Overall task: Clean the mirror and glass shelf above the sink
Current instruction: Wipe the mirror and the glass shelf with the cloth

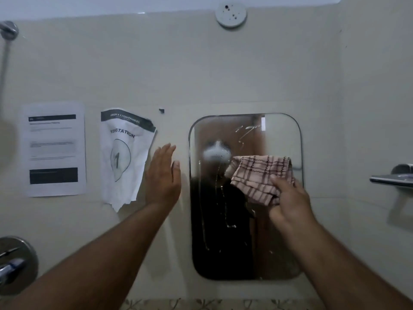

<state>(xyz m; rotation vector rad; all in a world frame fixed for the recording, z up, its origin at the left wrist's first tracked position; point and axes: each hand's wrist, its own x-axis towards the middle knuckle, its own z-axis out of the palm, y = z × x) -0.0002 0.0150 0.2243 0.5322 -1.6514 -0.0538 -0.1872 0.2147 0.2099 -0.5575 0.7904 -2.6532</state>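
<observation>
Mirror [245,220]: on the pale wall, right of the middle, tall with round corners, wet drips and smears on the glass, a foggy white patch near its top left
Cloth [261,175]: pink with dark checks, pressed on the right half of the mirror, bunched at its lower right corner where the fingers hold it, the rest spread up and to the left of the grip
Right hand [288,202]: fingers and thumb closed tight on the cloth's lower right part, in front of the mirror's right edge
Left hand [163,175]: flat and spread, holding nothing, up by the wall just left of the mirror's left edge, can't tell if touching the wall
Crumpled paper [125,157]: on the wall just left of the left hand, torn at the bottom, says "WORKSTATION"
Flat paper [54,148]: further left on the wall
Metal holder [393,177]: far right on the wall, level with the cloth
Tap [13,265]: shiny, at the bottom left
Round white thing [231,14]: high on the wall above the mirror
</observation>
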